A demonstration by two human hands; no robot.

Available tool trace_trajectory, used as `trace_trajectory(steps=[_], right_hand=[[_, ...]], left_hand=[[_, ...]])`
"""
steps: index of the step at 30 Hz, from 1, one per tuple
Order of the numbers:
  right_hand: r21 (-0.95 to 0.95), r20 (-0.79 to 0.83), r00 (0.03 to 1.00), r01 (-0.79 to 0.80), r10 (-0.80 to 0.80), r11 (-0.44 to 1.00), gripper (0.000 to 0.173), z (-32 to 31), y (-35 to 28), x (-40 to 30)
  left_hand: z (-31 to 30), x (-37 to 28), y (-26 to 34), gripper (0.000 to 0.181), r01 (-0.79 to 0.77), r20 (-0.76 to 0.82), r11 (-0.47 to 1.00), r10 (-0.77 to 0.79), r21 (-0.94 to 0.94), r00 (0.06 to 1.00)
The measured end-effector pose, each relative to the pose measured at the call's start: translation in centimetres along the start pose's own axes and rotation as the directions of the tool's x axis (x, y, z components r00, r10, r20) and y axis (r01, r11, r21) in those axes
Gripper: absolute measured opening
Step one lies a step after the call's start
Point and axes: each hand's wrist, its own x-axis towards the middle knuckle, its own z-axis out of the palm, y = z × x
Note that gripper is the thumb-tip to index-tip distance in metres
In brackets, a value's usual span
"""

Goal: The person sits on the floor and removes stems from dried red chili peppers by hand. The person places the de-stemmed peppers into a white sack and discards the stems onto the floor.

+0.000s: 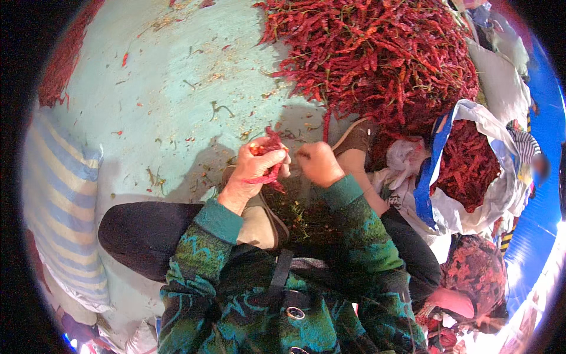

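Several dried red chillies (273,142) are bunched in my left hand (258,166), its fingers and thumb closed round them, their ends sticking out above and below. Just right of it is my right hand (319,163), fingers curled in; whether something small is pinched at its dark, blurred fingertips I cannot tell. A large heap of dried red chillies (380,57) lies ahead to the right. Bits of green stem (300,217) and debris lie on the floor between my shoes, below both hands.
An open white sack with a blue rim (424,199) holds more chillies at the right. A striped sack (66,203) lies at the left. Stems and seeds dot the pale green floor (163,101). Another person in patterned clothing (475,274) is at the lower right.
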Motion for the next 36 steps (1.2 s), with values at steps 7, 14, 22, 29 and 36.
trace_trajectory(steps=[7,14,22,29,36], right_hand=[[-0.744,-0.351,0.936,-0.300,0.032,0.597,0.025,-3.0,0.4,3.6],[-0.537,-0.259,0.934,-0.350,0.244,0.768,0.026,-2.8,3.3,5.7],[0.449,0.251,0.941,-0.319,0.224,0.835,0.021,1.0,-1.9,-1.1],[0.251,-0.073,0.989,-0.105,0.127,0.962,0.027,0.6,-1.2,-0.1],[0.472,-0.284,0.950,0.024,0.126,0.881,0.011,3.3,-0.5,1.2]], left_hand=[[-0.3,0.4,-0.4,0.019,0.007,-0.084,1.000,-0.006,0.001,0.996],[-0.5,0.8,-0.1,0.014,0.001,-0.169,0.993,-0.022,-0.122,0.985],[-1.1,1.1,-1.3,0.018,0.031,-0.220,0.994,-0.054,-0.105,0.974],[-1.9,1.3,-2.1,0.019,-0.048,-0.212,0.997,0.059,0.056,0.976],[-0.2,0.8,-1.8,0.022,-0.004,-0.211,0.998,0.016,0.056,0.977]])
